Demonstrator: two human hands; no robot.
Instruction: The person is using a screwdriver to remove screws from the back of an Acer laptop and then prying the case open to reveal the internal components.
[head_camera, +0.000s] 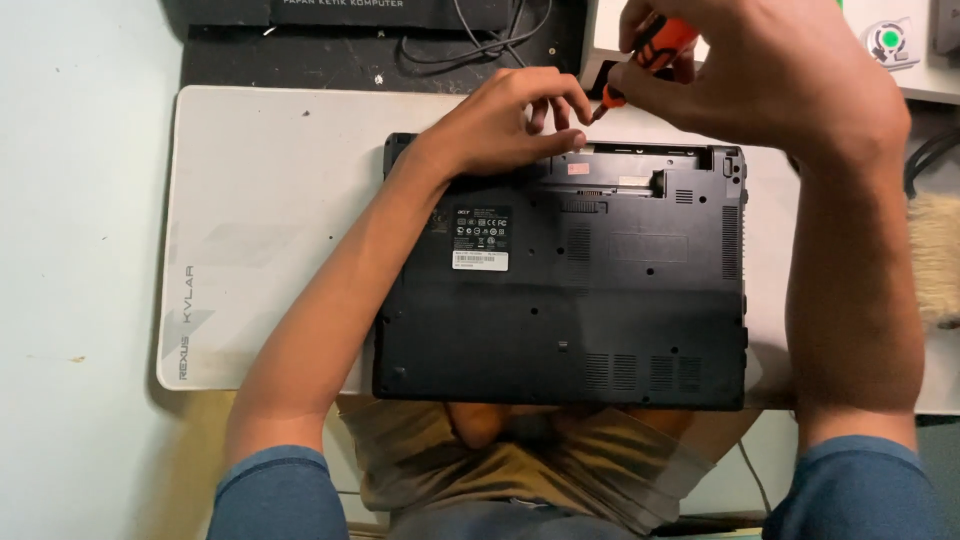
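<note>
A black laptop (600, 300) lies upside down on a white desk mat (270, 200), its empty battery bay along the far edge. My left hand (505, 120) rests on the laptop's far left corner, fingertips pinched together near the screwdriver tip. My right hand (770, 70) grips an orange-handled screwdriver (650, 55) just beyond the laptop's far edge, its tip angled down to the left toward my left fingers. Whether anything small sits between my left fingertips cannot be made out.
A black keyboard box (380, 12) and dark cables (490, 40) lie beyond the mat. A white device with a green mark (885, 40) sits at the far right. A tan brush (935, 255) lies at the right edge. The pale table (70, 250) extends left.
</note>
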